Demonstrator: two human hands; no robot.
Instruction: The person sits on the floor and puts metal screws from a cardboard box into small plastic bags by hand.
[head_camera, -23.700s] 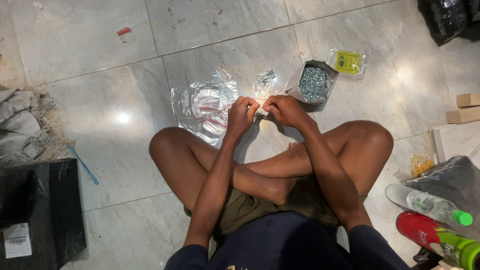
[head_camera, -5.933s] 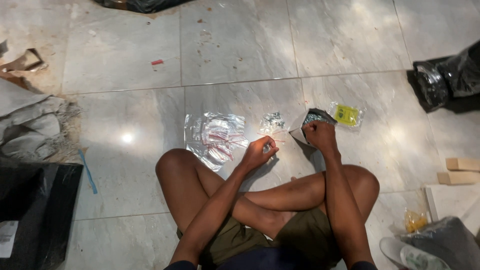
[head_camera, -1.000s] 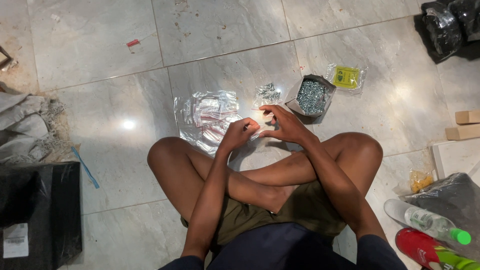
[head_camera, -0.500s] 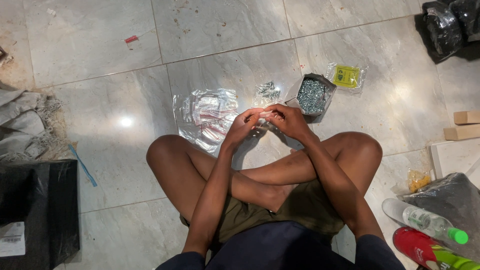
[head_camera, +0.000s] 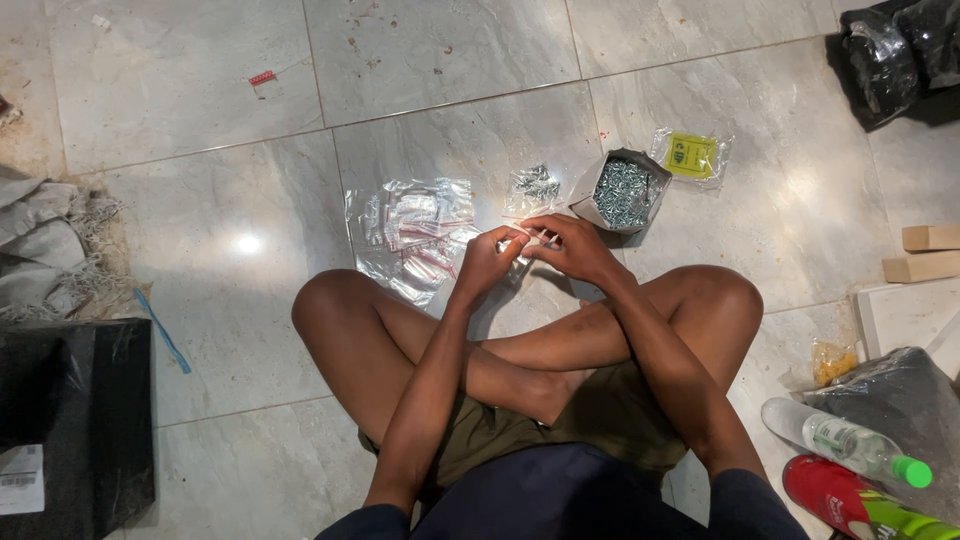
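I sit cross-legged on a tiled floor. My left hand (head_camera: 488, 262) and my right hand (head_camera: 572, 248) meet in front of my knees and pinch a small clear zip bag (head_camera: 528, 238) between the fingers. Just beyond them lies a small filled bag of screws (head_camera: 533, 187). A grey open box full of screws (head_camera: 621, 191) stands to the right of it. A pile of empty clear zip bags (head_camera: 412, 232) lies to the left of my left hand.
A yellow-labelled packet (head_camera: 690, 156) lies past the box. Black bags sit at the top right (head_camera: 900, 50) and lower left (head_camera: 70, 410). Grey cloth (head_camera: 45, 245) lies at left, wooden blocks (head_camera: 928, 252) and bottles (head_camera: 850, 450) at right.
Six seconds ago my right hand was at the screw box and my left apart. Now both hands are together on the small bag, barely shifting over the last second.
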